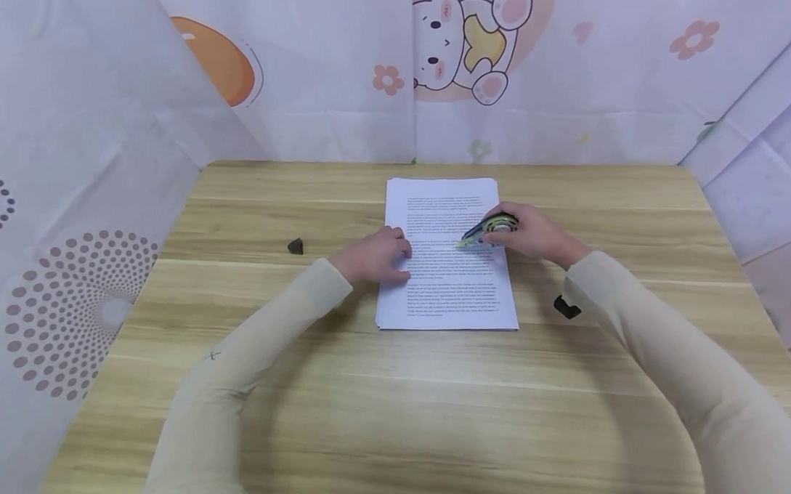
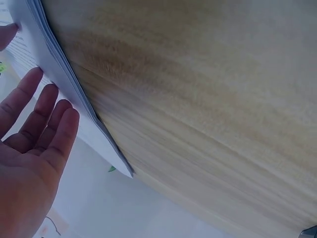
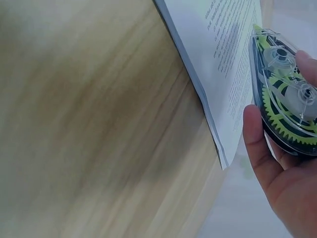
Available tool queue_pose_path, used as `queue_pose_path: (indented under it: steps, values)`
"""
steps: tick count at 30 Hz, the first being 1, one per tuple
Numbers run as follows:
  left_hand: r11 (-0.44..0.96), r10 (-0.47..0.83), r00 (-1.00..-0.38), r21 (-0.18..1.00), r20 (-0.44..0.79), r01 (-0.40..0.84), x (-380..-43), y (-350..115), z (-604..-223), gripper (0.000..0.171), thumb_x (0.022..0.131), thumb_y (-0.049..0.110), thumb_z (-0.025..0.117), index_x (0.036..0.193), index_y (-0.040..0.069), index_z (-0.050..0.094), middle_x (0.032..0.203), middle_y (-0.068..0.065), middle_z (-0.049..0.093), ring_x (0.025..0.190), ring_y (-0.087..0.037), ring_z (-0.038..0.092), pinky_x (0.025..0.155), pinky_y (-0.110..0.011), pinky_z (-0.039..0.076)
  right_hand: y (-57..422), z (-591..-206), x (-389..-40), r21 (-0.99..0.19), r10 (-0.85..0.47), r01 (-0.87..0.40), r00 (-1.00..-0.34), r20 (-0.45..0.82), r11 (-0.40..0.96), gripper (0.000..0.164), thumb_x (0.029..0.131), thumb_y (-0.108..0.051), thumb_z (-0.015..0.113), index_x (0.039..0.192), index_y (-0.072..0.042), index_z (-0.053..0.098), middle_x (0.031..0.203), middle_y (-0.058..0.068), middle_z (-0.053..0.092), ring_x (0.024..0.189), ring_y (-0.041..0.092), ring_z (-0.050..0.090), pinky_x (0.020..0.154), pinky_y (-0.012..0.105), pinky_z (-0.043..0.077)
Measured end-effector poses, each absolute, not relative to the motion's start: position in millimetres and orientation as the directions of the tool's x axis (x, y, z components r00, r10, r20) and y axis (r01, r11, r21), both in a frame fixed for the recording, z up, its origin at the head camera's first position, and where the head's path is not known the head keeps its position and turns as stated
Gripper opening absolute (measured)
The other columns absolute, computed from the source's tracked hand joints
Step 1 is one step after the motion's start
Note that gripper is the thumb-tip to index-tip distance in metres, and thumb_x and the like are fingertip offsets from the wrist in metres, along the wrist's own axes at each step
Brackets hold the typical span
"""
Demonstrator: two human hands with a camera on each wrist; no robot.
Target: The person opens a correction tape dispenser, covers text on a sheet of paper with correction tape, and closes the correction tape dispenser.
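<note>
A stack of printed paper (image 1: 446, 303) lies on the wooden table, its text in several paragraphs. My right hand (image 1: 532, 231) grips a correction tape (image 3: 290, 94) with a clear case and green gear wheels. Its tip points left and down at the text near the right middle of the top sheet; whether it touches the paper I cannot tell. On the left edge of the stack rests my left hand (image 1: 378, 256), holding nothing. In the left wrist view its fingers (image 2: 62, 134) are spread and slightly bent against the sheets.
A small dark object (image 1: 295, 246) sits on the table (image 1: 401, 407) left of the stack. Beside the right sleeve lies a black piece (image 1: 566, 307), partly covered by the cuff. A patterned curtain (image 1: 326, 126) hangs behind the table's far edge.
</note>
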State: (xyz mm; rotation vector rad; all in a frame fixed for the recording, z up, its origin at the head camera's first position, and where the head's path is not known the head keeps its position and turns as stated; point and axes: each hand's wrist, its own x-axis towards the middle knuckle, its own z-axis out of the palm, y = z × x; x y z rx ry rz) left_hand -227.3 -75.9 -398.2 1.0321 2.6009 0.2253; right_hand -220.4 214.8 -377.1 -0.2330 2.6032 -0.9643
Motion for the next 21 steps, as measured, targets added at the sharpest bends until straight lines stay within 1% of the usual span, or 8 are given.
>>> queue_pose_path:
  steps: [4,11,16,21]
  values:
    - [0.704,0.709,-0.671,0.279,-0.217,0.653,-224.1,-77.7,-398.9,0.033,0.083,0.031,0.064,0.106,0.008,0.064,0.109,-0.007,0.055,0.098,-0.022,0.048,0.089,-0.033,0.042,215.7,-377.8,-216.6,-0.652,-0.264,-0.025,-0.925,-0.272,0.758,0.041,0.084,-0.035,0.068,0.118,-0.016,0.056,0.115,0.011,0.058,0.097,0.026,0.05,0.079,0.034,0.039]
    - [0.674,0.735,-0.652,0.316,-0.187,0.668,-214.5,-82.6,-393.9,0.031,0.083,0.033,0.065,0.106,0.011,0.063,0.108,-0.004,0.056,0.098,-0.019,0.048,0.09,-0.032,0.043,217.6,-381.0,-209.8,-0.686,-0.278,-0.048,-0.933,-0.229,0.726,0.035,0.083,-0.032,0.07,0.112,-0.016,0.06,0.111,0.008,0.059,0.094,0.024,0.051,0.076,0.032,0.04]
    - [0.622,0.778,-0.607,0.334,-0.162,0.708,-204.5,-87.3,-390.3,0.031,0.082,0.033,0.066,0.105,0.012,0.063,0.106,-0.004,0.057,0.096,-0.019,0.049,0.088,-0.031,0.043,219.0,-380.1,-202.9,-0.701,-0.263,-0.024,-0.936,-0.235,0.712,0.038,0.082,-0.035,0.071,0.113,-0.016,0.059,0.112,0.008,0.058,0.094,0.024,0.051,0.075,0.031,0.041]
    - [0.579,0.812,-0.562,0.33,-0.156,0.745,-192.4,-90.8,-389.8,0.031,0.081,0.032,0.066,0.106,0.013,0.064,0.106,-0.003,0.057,0.096,-0.018,0.049,0.088,-0.031,0.043,219.4,-379.3,-194.3,-0.709,-0.257,-0.035,-0.943,-0.209,0.704,0.039,0.08,-0.034,0.072,0.112,-0.016,0.06,0.109,0.008,0.062,0.092,0.023,0.053,0.075,0.031,0.042]
